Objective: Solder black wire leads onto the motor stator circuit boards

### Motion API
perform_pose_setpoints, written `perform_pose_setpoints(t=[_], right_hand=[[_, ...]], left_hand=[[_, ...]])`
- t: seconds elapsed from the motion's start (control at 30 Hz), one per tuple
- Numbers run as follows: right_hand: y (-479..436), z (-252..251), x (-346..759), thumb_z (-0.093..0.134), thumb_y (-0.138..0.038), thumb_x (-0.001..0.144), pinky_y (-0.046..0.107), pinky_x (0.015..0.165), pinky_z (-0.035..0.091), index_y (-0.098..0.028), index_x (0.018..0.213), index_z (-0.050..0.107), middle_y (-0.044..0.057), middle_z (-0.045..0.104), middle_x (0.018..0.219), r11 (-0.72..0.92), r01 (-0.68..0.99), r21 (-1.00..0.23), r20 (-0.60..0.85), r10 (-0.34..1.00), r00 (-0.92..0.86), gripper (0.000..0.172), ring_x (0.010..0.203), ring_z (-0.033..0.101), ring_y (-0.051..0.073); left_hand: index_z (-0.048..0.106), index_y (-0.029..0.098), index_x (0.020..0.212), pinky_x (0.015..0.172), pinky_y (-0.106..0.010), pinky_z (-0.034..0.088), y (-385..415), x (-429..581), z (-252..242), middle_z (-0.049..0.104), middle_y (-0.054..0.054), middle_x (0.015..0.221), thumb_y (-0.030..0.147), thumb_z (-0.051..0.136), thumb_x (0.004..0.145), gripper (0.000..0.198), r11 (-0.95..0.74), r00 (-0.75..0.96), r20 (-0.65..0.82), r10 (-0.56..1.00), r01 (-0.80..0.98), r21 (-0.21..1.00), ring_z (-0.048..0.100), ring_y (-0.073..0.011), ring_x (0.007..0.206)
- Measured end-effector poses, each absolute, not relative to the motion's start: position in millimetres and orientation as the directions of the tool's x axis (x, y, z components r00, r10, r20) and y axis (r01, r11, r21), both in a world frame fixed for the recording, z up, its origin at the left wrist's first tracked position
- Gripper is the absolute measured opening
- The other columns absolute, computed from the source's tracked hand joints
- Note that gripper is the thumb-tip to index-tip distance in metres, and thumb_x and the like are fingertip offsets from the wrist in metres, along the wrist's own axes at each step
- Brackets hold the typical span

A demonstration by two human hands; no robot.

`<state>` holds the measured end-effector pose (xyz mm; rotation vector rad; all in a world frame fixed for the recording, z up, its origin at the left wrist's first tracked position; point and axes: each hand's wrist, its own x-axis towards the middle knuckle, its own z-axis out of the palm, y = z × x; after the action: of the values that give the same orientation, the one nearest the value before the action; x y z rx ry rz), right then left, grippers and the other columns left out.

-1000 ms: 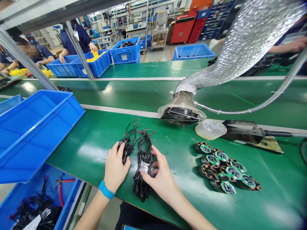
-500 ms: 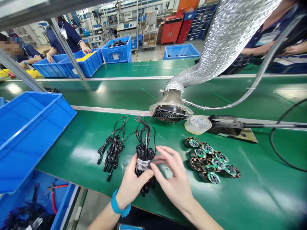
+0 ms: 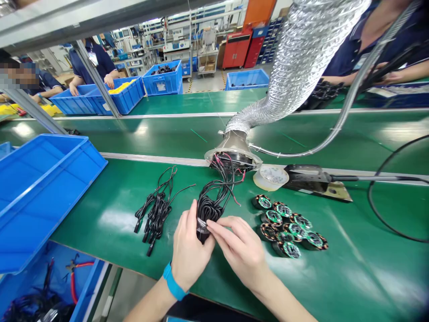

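A bundle of black cables (image 3: 211,205) with red-tipped wire ends is in my left hand (image 3: 191,246), whose fingers and thumb wrap round its middle. Clear tape (image 3: 201,225) circles the bundle. My right hand (image 3: 239,248) pinches at this tape with thumb and forefinger from the right side. The bundle's wire ends point away from me, under the round fan hood. To the left lie several loose folded black cables (image 3: 157,214) on the green table (image 3: 120,214). At the right sits a cluster of motor stators (image 3: 283,223) with green boards and copper windings.
A silver duct (image 3: 281,76) ends in a fan hood (image 3: 233,154) low over the table's back edge. Beside it are a tape roll (image 3: 271,176) and a black tool (image 3: 311,181). A blue bin (image 3: 50,179) stands left, above another holding red-handled pliers (image 3: 73,281). Co-workers sit across.
The cable bundle has been lifted and tilted, its wire ends now leaning right before the hood. My right fingers have closed from a loose spread to a pinch at the tape.
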<state>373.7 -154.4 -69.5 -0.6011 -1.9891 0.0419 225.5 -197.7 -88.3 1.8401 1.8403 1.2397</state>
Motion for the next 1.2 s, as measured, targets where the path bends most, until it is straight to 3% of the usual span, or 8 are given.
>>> perform_pose_setpoints(t=[0.23,0.43,0.57,0.67,0.77,0.97,1.07,1.2], right_hand=[[-156.7,-70.9,380.2,0.059,0.004,0.093,0.026,0.085,0.049,-0.011,0.108,0.059,0.008,0.061,0.100,0.858,0.349,-0.377,0.800,0.491,-0.345,0.021,0.097,0.054,0.011],[-154.8,-60.6,387.5,0.062,0.001,0.094,0.016,0.091,0.051,-0.016,0.108,0.063,0.002,0.064,0.102,0.790,0.326,-0.520,0.789,0.590,-0.172,0.022,0.100,0.061,0.004],[-154.2,-57.6,392.1,0.066,-0.004,0.093,0.013,0.087,0.050,-0.019,0.106,0.068,0.001,0.064,0.100,0.748,0.325,-0.579,0.756,0.642,-0.131,0.020,0.096,0.062,0.002],[-157.9,-63.5,389.7,0.067,-0.006,0.093,0.012,0.085,0.051,-0.019,0.103,0.070,0.000,0.064,0.098,0.727,0.255,-0.638,0.706,0.684,-0.183,0.016,0.093,0.063,0.002],[-161.4,-70.5,385.5,0.068,-0.007,0.093,0.013,0.085,0.052,-0.018,0.101,0.071,0.001,0.065,0.097,0.714,0.237,-0.659,0.692,0.699,-0.183,0.014,0.093,0.065,0.003],[-160.2,-76.0,382.6,0.067,-0.008,0.094,0.016,0.087,0.054,-0.016,0.110,0.070,0.004,0.066,0.104,0.712,0.249,-0.656,0.686,0.701,-0.196,0.018,0.098,0.066,0.005],[-157.0,-78.3,384.1,0.067,-0.003,0.092,0.022,0.088,0.054,-0.016,0.118,0.066,0.005,0.066,0.108,0.763,0.301,-0.571,0.733,0.640,-0.230,0.029,0.101,0.063,0.008],[-150.1,-79.4,389.0,0.065,0.004,0.089,0.031,0.089,0.051,-0.014,0.123,0.063,0.008,0.065,0.111,0.851,0.381,-0.361,0.809,0.488,-0.326,0.039,0.103,0.058,0.013]], left_hand=[[0.036,0.027,0.161,0.113,-0.027,0.044,-199.1,228.0,-82.2,0.055,-0.001,0.140,0.032,0.068,0.093,0.075,-0.095,-0.141,0.186,0.972,0.489,0.867,0.055,-0.0124,0.130],[0.058,0.016,0.142,0.110,-0.025,0.047,-195.3,226.9,-68.0,0.064,-0.006,0.135,0.036,0.077,0.090,0.059,0.054,0.000,-0.055,0.999,-0.113,0.992,0.061,-0.0155,0.121],[0.066,0.007,0.128,0.104,-0.032,0.052,-195.5,227.8,-75.0,0.067,-0.016,0.125,0.061,0.073,0.090,0.066,0.207,-0.005,-0.252,0.968,-0.551,0.808,0.065,-0.0235,0.116],[0.070,0.004,0.115,0.093,-0.034,0.056,-194.8,229.5,-77.5,0.070,-0.016,0.107,0.072,0.080,0.077,0.078,0.288,0.031,-0.382,0.924,-0.714,0.639,0.069,-0.0266,0.103],[0.069,0.003,0.112,0.085,-0.033,0.058,-193.3,229.9,-75.5,0.070,-0.015,0.097,0.073,0.085,0.069,0.083,0.313,0.058,-0.418,0.907,-0.757,0.573,0.069,-0.0259,0.093],[0.064,0.007,0.110,0.075,-0.027,0.056,-191.4,225.4,-79.8,0.064,-0.009,0.085,0.066,0.081,0.080,0.068,0.333,0.166,-0.380,0.910,-0.840,0.429,0.065,-0.0165,0.076],[0.064,0.008,0.114,0.066,-0.025,0.052,-191.0,224.5,-82.0,0.063,-0.007,0.083,0.064,0.083,0.078,0.070,0.375,0.226,-0.388,0.893,-0.851,0.368,0.062,-0.0143,0.067],[0.065,0.007,0.102,0.057,-0.025,0.047,-190.8,227.4,-77.1,0.062,-0.008,0.075,0.067,0.087,0.069,0.072,0.422,0.251,-0.428,0.868,-0.826,0.373,0.059,-0.0161,0.063]])
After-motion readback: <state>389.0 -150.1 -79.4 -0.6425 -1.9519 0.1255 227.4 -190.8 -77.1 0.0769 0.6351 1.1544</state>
